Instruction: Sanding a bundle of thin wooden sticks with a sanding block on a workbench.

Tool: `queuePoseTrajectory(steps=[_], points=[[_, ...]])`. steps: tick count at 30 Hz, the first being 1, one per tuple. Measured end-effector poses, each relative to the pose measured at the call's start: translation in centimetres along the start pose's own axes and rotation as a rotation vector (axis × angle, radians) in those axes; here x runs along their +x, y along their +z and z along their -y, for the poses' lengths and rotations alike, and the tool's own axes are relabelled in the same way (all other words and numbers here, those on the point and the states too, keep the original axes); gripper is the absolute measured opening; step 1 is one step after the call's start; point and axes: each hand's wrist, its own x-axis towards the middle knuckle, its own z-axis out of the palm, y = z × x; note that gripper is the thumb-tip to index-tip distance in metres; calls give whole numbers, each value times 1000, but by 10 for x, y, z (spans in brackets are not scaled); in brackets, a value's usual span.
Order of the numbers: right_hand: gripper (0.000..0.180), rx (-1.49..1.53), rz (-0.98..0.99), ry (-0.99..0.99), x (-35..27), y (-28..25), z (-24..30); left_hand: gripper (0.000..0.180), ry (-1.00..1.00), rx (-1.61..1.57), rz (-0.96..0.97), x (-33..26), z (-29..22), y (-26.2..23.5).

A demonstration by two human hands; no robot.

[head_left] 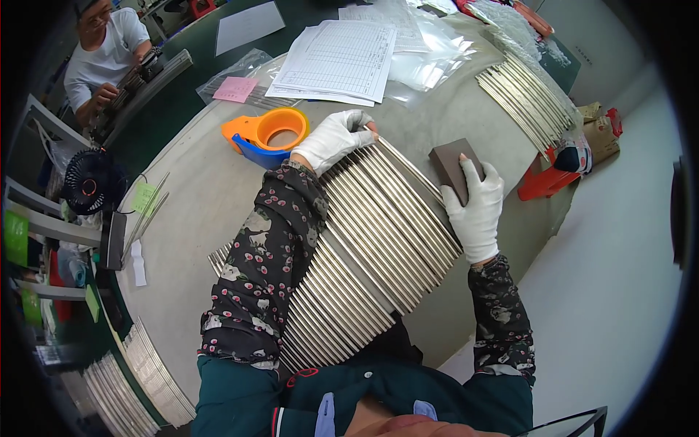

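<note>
A broad row of thin, shiny metal rods [378, 226] lies side by side in front of me, their near ends jutting over the table edge. My left hand [331, 142], in a white glove with bare fingertips, is closed at the far end of the row, its fingertips pinching the end of a rod. Just right of the row, my right hand [477, 207], gloved alike, grips a dark brown rectangular block [450, 166], thumb and fingers on its sides. Part of the rods is hidden beneath my left sleeve.
Beyond my left hand stands an orange and blue tape dispenser [266, 135]. Printed sheets [335, 62] and plastic bags [429, 62] lie farther back. More rods [524, 102] rest at far right, above a red stool [542, 178]. A black fan [95, 180] and another person [105, 58] are at left.
</note>
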Motion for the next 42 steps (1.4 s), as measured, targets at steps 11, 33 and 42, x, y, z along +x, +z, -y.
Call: queuePoseTrajectory(steps=[11,33,42], points=[[55,178,82,-314,35,-19,56,16,-3,-158,-118,-2,7,12],[46,144,94,-419,52,-19,48,17,-19,-142,-122,-6,2,12],[46,74,107,-414,55,-15,41,15,-15,-221,-108,-6,4,15]])
